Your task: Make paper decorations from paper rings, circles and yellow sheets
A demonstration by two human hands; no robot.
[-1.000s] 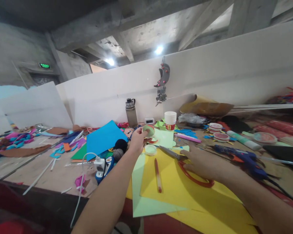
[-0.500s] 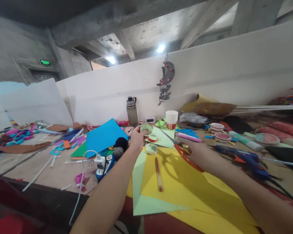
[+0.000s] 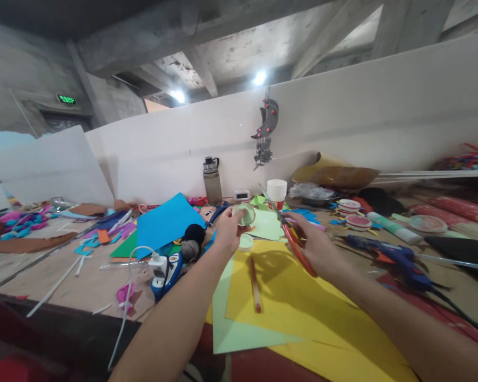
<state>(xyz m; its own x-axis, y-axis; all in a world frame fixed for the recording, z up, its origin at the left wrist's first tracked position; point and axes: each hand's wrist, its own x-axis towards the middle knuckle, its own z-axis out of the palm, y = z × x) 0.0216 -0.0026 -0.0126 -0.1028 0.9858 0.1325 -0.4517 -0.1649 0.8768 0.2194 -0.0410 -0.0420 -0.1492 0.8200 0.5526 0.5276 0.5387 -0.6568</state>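
Observation:
My left hand (image 3: 227,233) is closed on a small pale green tape roll (image 3: 245,214), lifted above the table. My right hand (image 3: 316,245) grips red-handled scissors (image 3: 290,236) in the air, blades pointing up and away, close to the right of the roll. Below the hands lie a yellow paper sheet (image 3: 302,313) over a light green sheet (image 3: 231,318). A second tape roll (image 3: 246,242) and a red stick (image 3: 254,284) rest on the sheets.
A blue glue gun (image 3: 394,257) lies at right, a white plug and blue device (image 3: 163,268) at left. A water bottle (image 3: 212,181), paper cup (image 3: 276,192), blue paper (image 3: 165,223), yarn balls (image 3: 191,241) and scattered scraps crowd the table. White boards stand behind.
My right hand has picked the scissors up off the yellow sheet and raised them toward the tape roll. My left hand has kept the roll held up, shifting slightly.

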